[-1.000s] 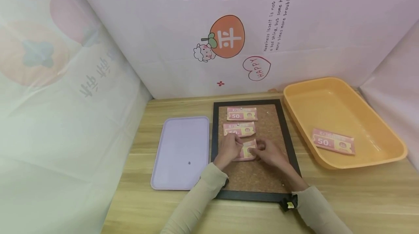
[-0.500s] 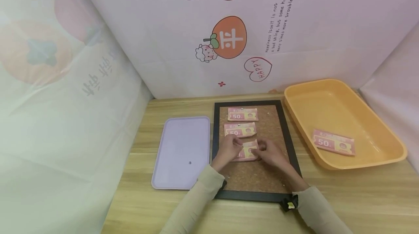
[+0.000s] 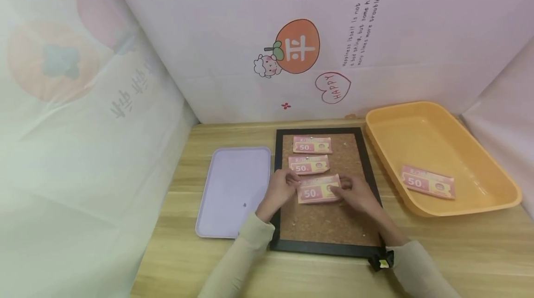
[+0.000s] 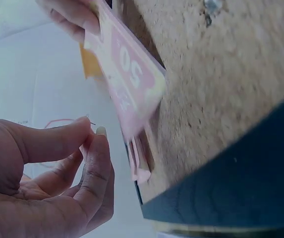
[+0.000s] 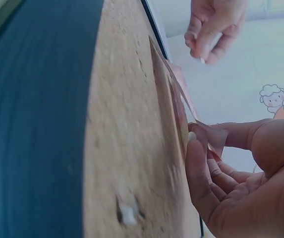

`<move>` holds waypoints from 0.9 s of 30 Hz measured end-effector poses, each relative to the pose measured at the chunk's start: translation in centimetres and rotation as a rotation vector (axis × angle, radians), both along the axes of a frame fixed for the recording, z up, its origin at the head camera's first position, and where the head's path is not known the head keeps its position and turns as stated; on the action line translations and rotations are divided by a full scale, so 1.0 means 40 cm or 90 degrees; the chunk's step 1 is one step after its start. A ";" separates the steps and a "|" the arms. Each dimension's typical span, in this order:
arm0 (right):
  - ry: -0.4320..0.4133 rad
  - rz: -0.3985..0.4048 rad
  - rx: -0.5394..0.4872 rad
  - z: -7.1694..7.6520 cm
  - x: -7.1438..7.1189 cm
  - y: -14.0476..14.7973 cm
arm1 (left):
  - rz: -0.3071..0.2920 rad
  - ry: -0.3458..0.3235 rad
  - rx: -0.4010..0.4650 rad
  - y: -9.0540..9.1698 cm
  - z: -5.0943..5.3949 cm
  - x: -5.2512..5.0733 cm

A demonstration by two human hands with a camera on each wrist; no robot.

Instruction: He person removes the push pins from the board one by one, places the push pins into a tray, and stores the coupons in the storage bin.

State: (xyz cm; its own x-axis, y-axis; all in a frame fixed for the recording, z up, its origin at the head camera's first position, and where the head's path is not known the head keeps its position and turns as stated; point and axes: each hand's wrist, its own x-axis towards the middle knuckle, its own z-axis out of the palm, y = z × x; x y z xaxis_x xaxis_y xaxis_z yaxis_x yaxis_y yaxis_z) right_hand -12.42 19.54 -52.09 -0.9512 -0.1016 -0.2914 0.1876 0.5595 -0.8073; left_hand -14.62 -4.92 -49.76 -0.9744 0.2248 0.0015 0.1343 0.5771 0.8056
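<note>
In the head view, my right hand (image 3: 358, 193) pinches the right end of a pink-and-yellow 50 coupon (image 3: 312, 192) between thumb and fingers. The coupon is tilted slightly above the cork board (image 3: 325, 226). At its left end is my left hand (image 3: 278, 192), apart from the paper. Seen from the left wrist, thumb and index finger of that hand (image 4: 72, 171) pinch a tiny pin (image 4: 93, 123), mostly hidden by the fingertips. Two more coupons lie higher on the board, an upper one (image 3: 312, 146) and a middle one (image 3: 303, 166), each with a small pin at its top edge.
Left of the board lies a lilac tray (image 3: 233, 173) with a small dark piece (image 3: 244, 205) on it. A yellow basin (image 3: 421, 140) stands at right, holding another coupon (image 3: 429, 183). Several pins dot the cork, one (image 5: 128, 213) near my right hand. Printed cloth walls rise behind and beside.
My left hand has drawn back leftward from the coupon, uncovering its left part. My right hand has lifted the coupon a little and keeps hold of it. The head view has shifted slightly.
</note>
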 end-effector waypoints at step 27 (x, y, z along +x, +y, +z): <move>0.132 -0.128 -0.039 0.118 0.003 0.285 | 0.040 -0.039 -0.025 -0.114 -0.008 0.024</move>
State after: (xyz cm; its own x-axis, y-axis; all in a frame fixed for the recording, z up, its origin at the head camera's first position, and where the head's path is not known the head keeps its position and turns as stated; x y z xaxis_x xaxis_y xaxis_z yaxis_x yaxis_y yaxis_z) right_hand -12.29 30.94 -47.35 -0.9926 0.0844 -0.0873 0.1172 0.4769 -0.8711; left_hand -13.65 -9.49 -50.09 -0.9846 0.1617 -0.0657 0.0483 0.6142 0.7877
